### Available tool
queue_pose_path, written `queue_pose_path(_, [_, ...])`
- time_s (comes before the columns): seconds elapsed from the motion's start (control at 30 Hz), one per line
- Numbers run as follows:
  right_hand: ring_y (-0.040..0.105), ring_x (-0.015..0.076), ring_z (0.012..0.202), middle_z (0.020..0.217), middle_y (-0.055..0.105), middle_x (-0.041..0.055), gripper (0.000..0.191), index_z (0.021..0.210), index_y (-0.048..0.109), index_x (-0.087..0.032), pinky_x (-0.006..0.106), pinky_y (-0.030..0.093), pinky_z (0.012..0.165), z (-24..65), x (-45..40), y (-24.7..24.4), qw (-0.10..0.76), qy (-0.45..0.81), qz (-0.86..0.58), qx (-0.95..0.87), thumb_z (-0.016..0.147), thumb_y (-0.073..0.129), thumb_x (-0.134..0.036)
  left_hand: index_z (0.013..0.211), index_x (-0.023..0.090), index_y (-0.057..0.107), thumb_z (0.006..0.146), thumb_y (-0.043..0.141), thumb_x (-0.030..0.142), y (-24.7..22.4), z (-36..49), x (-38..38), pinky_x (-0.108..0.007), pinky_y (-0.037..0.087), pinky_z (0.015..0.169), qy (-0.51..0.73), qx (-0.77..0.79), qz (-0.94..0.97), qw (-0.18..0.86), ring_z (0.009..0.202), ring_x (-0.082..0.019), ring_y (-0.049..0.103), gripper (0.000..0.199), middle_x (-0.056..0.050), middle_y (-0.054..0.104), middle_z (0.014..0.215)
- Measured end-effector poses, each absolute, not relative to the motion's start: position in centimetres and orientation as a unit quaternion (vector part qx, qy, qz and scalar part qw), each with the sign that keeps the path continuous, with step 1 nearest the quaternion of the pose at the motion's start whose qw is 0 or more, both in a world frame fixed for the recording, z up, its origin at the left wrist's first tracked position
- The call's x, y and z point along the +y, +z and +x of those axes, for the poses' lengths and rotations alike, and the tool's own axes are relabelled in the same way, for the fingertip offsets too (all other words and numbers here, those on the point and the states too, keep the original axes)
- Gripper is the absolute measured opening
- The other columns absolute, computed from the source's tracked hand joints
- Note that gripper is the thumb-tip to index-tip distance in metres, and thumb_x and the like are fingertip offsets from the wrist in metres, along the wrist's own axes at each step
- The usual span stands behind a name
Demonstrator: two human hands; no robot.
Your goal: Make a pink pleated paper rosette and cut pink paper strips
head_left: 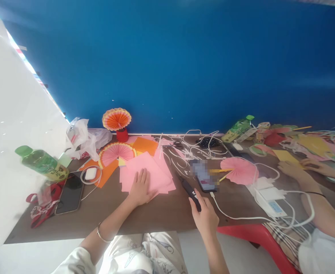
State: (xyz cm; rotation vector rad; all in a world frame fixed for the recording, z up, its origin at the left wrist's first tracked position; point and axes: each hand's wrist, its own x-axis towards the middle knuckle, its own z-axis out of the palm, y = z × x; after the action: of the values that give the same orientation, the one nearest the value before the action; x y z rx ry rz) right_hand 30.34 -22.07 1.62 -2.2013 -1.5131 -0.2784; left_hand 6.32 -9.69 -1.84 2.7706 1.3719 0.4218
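Observation:
My left hand [140, 189] lies flat on a stack of pink paper sheets [158, 173], its fingers stretched out. To the right of the stack, my right hand [204, 215] grips a long black tool [189, 189] with a white mark; its exact kind is unclear. The tool points away from me, close to the table surface. Just beyond that hand is a phone [206, 180], its screen partly blurred and a white cable at its lower end. Left of the stack is a pink folded paper fan [118, 155], with orange paper [107, 173] beneath it.
An orange paper rosette [116, 118] stands at the back on a red base [122, 135]. White strips and cables [189, 148] tangle behind the phone. At left are a tilted green bottle [43, 163] and another phone [69, 193]. A co-worker's hands [291, 169] work at right beside a pink fan [238, 171].

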Motion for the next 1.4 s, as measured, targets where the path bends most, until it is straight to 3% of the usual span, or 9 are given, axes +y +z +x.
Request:
queue_pose_path(0.37, [0.061,0.0150,0.075,0.084,0.061,0.0021,0.041,0.121,0.051,-0.030,0.021,0.040,0.049,32.1,-22.6,1.8,0.174,0.006,-0.751,-0.638,0.086,0.037,-0.047,0.137,0.007,0.025,0.091,0.017,0.043,-2.1,6.2,-9.0,-0.049,0.020,0.107,0.144,0.456,0.875,0.067,0.135,-0.027,0.015,0.059,-0.017,0.023,0.144])
queue_pose_path(0.73, [0.058,0.0145,0.077,0.084,0.058,0.0028,0.040,0.124,0.047,-0.028,0.021,0.034,0.050,28.8,-18.1,1.9,0.082,-0.017,-0.743,-0.664,0.088,0.036,-0.041,0.138,0.010,0.022,0.092,0.015,0.036,-2.7,5.9,-9.1,-0.046,0.022,0.107,0.147,0.446,0.883,0.016,0.135,-0.024,0.015,0.053,-0.014,0.025,0.144])
queue_pose_path(1.03, [0.058,0.0183,0.082,0.092,0.060,0.0079,0.042,0.122,0.048,-0.017,0.025,0.033,0.051,26.4,-17.0,0.5,0.082,-0.048,-0.784,-0.613,0.088,0.035,-0.040,0.137,0.004,0.024,0.090,0.020,0.043,-2.6,6.3,-9.3,-0.048,0.018,0.107,0.145,0.436,0.888,-0.022,0.134,-0.029,0.015,0.061,-0.018,0.026,0.143])
queue_pose_path(1.2, [0.057,0.0167,0.076,0.090,0.060,0.0068,0.033,0.110,0.054,-0.019,0.025,0.029,0.050,25.6,-17.1,0.3,0.079,-0.043,-0.812,-0.577,0.087,0.039,-0.039,0.137,0.004,0.022,0.090,0.021,0.045,-2.7,6.3,-9.4,-0.048,0.019,0.106,0.146,0.440,0.886,-0.027,0.134,-0.029,0.015,0.063,-0.019,0.025,0.143])
queue_pose_path(1.4, [0.056,0.0168,0.077,0.089,0.060,0.0057,0.031,0.108,0.054,-0.019,0.025,0.027,0.051,25.3,-17.2,0.4,0.090,-0.053,-0.821,-0.562,0.087,0.040,-0.038,0.139,0.006,0.017,0.088,0.022,0.050,-2.2,6.2,-9.5,-0.049,0.017,0.107,0.140,0.434,0.890,-0.009,0.135,-0.029,0.012,0.068,-0.018,0.022,0.144])
